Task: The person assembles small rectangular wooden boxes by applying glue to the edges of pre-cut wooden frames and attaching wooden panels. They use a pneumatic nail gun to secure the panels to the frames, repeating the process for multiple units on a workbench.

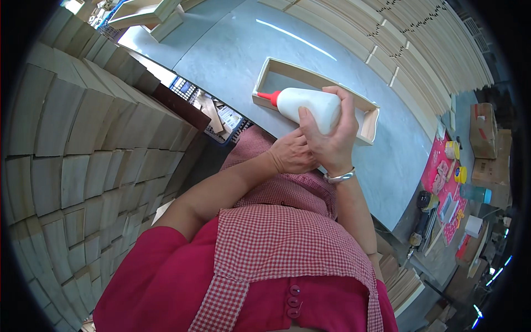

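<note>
My right hand (335, 128), with a silver bangle at the wrist, is closed round a white squeeze bottle (306, 105). The bottle lies nearly level, its red nozzle (267, 97) pointing left. Beneath it, a long shallow wooden frame (310, 76) rests on the grey table (221, 63); the bottle and my hand hide part of its near side. My left hand (294, 152) is just left of my right wrist, close to the table's near edge. Its fingers are curled in and partly hidden, so what they hold, if anything, does not show.
Stacked wooden boards (72, 116) rise at the left. Rows of thin wooden strips (412, 58) line the table's far side. More frames (145, 12) stand at far left. Below the edge is a crate (221, 119) of offcuts. Jars (452, 150) and tools stand at the right.
</note>
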Motion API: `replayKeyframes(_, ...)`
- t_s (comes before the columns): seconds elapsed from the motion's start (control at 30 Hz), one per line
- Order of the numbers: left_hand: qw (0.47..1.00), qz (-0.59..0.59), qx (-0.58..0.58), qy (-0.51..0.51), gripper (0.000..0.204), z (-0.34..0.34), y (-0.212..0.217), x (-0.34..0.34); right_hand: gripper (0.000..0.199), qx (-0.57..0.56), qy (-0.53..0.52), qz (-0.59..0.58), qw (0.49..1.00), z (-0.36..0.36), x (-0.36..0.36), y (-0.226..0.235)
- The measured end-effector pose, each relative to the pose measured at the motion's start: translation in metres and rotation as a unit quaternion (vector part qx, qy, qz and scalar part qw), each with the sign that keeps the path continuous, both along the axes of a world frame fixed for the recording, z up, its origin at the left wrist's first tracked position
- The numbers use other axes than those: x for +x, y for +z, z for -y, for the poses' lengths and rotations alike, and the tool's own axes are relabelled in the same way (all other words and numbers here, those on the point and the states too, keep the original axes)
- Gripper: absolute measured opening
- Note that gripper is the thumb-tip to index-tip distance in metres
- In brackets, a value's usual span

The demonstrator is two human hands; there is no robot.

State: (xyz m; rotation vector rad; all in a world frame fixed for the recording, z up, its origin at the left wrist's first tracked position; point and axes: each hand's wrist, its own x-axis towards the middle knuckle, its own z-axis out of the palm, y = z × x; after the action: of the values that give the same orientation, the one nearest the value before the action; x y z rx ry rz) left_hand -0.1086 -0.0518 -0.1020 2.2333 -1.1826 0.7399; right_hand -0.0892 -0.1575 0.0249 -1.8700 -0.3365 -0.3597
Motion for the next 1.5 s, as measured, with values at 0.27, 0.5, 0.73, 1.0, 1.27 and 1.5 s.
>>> replayKeyframes(0.27,0.999,0.032,-0.012,0.035,0.033,0.000,0.019,-0.004,0.054,-0.059,-0.065,0.030,0.996,0.045,-0.019,0.008)
replayKeyframes(0.5,0.997,0.052,-0.003,0.058,0.035,0.006,0.030,0.000,0.054,-0.072,-0.144,0.018,0.987,0.095,-0.044,0.013)
replayKeyframes(0.73,0.998,0.031,0.015,0.055,0.039,0.007,0.032,-0.002,0.053,-0.098,-0.220,0.006,0.971,0.147,-0.069,0.016)
replayKeyframes(1.0,0.998,0.015,0.031,0.058,0.048,0.005,0.025,-0.004,0.052,-0.126,-0.273,0.023,0.953,0.188,-0.085,0.013)
replayKeyframes(1.27,0.997,-0.009,0.042,0.057,0.041,0.008,0.034,-0.005,0.051,-0.092,-0.310,0.041,0.945,0.194,-0.069,0.006)
replayKeyframes(1.5,0.997,-0.025,0.041,0.060,0.045,0.005,0.049,-0.012,0.048,-0.004,-0.456,0.060,0.888,0.279,-0.025,-0.025)
